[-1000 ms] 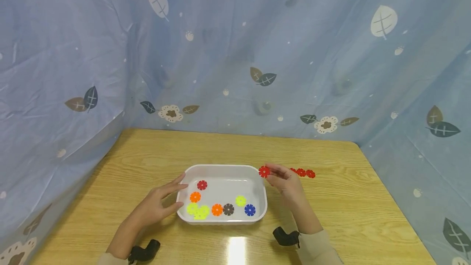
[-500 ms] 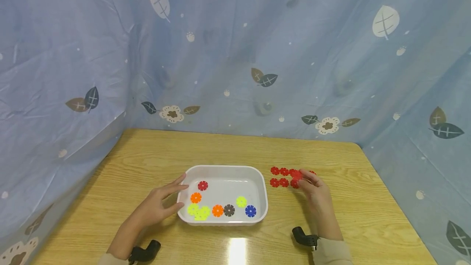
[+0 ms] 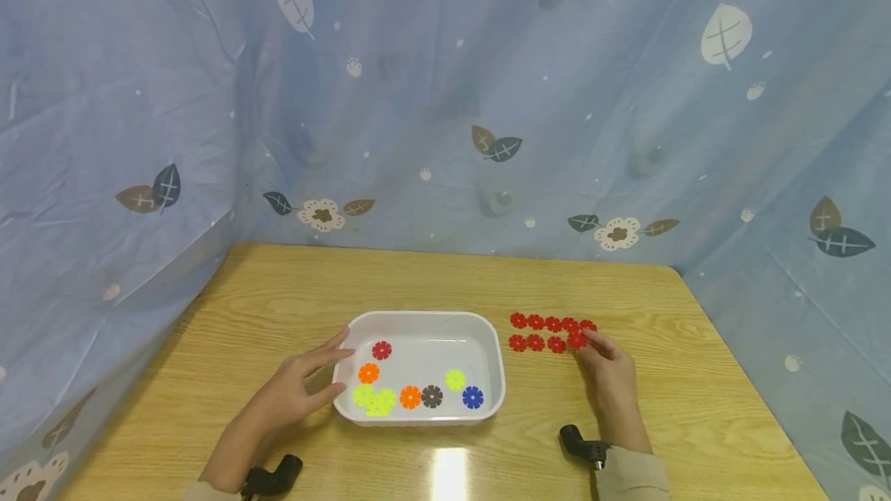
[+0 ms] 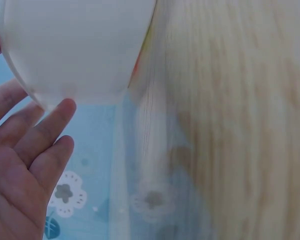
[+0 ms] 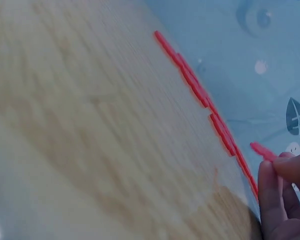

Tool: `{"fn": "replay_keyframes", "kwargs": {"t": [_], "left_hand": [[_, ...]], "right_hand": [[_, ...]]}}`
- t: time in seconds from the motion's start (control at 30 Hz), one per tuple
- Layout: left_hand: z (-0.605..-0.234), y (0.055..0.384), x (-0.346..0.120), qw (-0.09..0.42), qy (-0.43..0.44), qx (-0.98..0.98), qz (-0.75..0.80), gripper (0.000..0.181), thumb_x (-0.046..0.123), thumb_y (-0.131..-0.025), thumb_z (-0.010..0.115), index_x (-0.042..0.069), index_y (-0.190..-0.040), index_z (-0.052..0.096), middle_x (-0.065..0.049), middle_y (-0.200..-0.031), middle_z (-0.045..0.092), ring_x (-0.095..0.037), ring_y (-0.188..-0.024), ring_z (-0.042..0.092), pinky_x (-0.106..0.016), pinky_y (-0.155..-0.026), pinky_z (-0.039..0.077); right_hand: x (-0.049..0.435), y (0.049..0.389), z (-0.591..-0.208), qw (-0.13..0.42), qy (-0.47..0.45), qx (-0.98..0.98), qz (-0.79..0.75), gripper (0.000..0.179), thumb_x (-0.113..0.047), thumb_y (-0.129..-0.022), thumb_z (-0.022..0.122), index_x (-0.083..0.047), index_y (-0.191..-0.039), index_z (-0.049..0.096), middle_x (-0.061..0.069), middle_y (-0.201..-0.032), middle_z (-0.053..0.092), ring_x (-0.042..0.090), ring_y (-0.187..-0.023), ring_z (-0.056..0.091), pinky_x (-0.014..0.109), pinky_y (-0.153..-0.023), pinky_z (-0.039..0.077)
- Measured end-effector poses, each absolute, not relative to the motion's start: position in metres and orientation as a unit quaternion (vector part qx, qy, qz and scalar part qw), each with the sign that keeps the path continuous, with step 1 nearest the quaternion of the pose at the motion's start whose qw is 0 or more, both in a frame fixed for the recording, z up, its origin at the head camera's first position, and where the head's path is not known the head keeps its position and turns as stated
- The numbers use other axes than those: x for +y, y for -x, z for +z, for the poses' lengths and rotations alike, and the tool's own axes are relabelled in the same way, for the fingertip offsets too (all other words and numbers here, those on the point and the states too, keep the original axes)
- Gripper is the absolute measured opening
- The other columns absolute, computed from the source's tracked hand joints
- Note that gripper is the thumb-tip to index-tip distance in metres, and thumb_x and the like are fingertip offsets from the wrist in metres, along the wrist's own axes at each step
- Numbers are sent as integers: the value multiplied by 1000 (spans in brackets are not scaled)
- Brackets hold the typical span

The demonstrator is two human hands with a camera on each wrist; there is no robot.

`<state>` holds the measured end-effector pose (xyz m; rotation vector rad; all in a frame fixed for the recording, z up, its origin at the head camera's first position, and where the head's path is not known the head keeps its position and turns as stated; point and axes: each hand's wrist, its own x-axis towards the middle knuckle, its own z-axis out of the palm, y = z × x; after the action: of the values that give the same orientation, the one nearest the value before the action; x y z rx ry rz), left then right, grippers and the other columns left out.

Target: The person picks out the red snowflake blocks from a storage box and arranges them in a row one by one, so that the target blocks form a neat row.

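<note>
My right hand [image 3: 614,379] pinches a red snowflake disc [image 3: 577,339] between thumb and fingertips. In the right wrist view that snowflake disc [image 5: 261,150] is tilted and held just off the table. Left of it lie three red discs [image 3: 535,342] in a near row, with a far row of several red discs [image 3: 553,324] behind. My left hand [image 3: 295,391] has its fingers spread at the left rim of a white tray [image 3: 433,315]. The left wrist view shows fingertips touching the outside of the tray [image 4: 80,55].
Inside the tray lie a red disc [image 3: 381,350], two orange discs [image 3: 369,373], several yellow discs [image 3: 379,400], a dark grey disc [image 3: 431,397] and a blue disc [image 3: 472,397]. A patterned blue curtain [image 3: 418,99] hangs behind the wooden table [image 3: 313,277].
My right hand carried the red snowflake disc rightward from the tray's right corner to the right end of the near row. My left hand stayed at the tray.
</note>
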<state>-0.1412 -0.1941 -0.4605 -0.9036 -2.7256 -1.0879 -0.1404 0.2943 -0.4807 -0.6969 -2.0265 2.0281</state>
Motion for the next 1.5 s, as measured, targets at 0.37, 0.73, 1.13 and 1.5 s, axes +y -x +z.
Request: {"fn": "replay_keyframes", "kwargs": {"t": [0.37,0.73,1.13,1.5], "left_hand": [[-459,141,-193,46,298,-888,-346,44,22,-84,72,14,-126,62,-7,-149,41,-31,-130,46,-48,-100,44],[-460,140,-193,38,294,-888,-352,44,23,-85,71,13,-127,61,-8,-149,40,-32,-130,45,-43,-102,44],[-461,140,-193,38,291,-889,-351,44,24,-85,71,14,-127,61,-7,-149,40,-31,-131,45,-48,-100,45],[-460,140,-193,37,294,-887,-355,44,22,-86,70,13,-127,61,-8,-150,39,-32,-131,45,-51,-99,44]], "right_hand": [[297,141,-491,130,219,-834,489,32,-5,-91,60,-2,-122,62,20,-121,62,-3,-89,56,1,-67,39],[295,138,-490,150,201,-863,439,31,-4,-89,60,1,-119,63,22,-115,65,26,-101,62,0,-64,37],[297,138,-492,162,204,-825,501,34,-7,-90,61,2,-123,59,24,-120,62,-19,-82,47,-1,-68,41],[280,135,-469,126,156,-796,571,43,-9,-91,62,0,-132,52,21,-133,54,-5,-99,54,1,-79,43]]}}
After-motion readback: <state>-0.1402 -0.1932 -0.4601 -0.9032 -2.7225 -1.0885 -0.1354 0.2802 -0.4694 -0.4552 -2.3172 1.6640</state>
